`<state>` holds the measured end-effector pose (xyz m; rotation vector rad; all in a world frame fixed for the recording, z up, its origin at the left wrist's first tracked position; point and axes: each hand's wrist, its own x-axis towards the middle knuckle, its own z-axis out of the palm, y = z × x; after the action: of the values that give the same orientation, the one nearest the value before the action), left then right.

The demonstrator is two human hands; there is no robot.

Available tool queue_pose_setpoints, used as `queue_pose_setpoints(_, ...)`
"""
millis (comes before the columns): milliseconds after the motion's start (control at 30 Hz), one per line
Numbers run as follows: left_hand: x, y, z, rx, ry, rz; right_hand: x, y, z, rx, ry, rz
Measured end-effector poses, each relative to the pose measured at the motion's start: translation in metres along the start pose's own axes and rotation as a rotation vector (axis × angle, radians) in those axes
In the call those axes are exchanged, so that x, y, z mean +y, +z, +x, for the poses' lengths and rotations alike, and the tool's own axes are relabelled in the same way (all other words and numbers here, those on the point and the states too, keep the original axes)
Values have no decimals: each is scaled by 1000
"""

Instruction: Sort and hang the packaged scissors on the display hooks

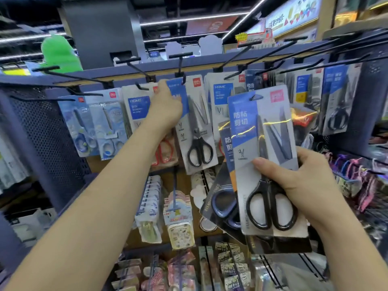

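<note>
Reaching up at the scissors rack here: our left hand (165, 108) has the top of a hanging pack (199, 131) of black-handled scissors, thumb pointing up right next to the black hook (183, 77) above it. The fingers are tucked behind the card, so we only half see them, but it reads as a pinch on the top edge. We honestly can't tell if the card's hole is on the hook or just beside it. Our right hand (304, 181) is lower and off to the right, clear of the rack, clamped round a small stack of packs with the thumb pressed flat across the front pack (247, 122). That one's another black-handled pair on a blue-and-grey card, held roughly upright. Peeking out behind it at the lower left is a second pack (222, 204) with blue handles, tilted over. On the rack itself, white HOME cards (137, 108) hang just left of our left hand, pale blue packs (88, 124) further left, and more dark packs (336, 97) off to the right. There's a green plush thing (58, 53) sitting up top on the left.
</note>
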<state>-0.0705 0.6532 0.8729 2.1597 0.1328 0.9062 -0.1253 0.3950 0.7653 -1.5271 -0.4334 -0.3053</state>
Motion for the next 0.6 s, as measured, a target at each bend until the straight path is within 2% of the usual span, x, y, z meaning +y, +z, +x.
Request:
queue_pose_setpoints(67,-2,0,0,120,69,211,1,5,7,-31,1,11)
queue_pose_setpoints(133,-3,2,0,268,148,323,5,10,15,-55,17,47)
queue_pose_setpoints(267,-10,13,7,336,183,468,12,23,26,-93,28,77)
queue_pose_setpoints(367,-8,13,3,349,183,489,18,31,33,-92,57,150)
queue_pose_setpoints(467,0,9,-35,397,315,391,22,37,37,-79,86,210)
queue_pose_setpoints(533,6,15,-75,254,371,286,24,39,40,-75,80,253)
queue_pose_setpoints(600,9,26,-105,23,260,188,25,43,42,-88,60,287)
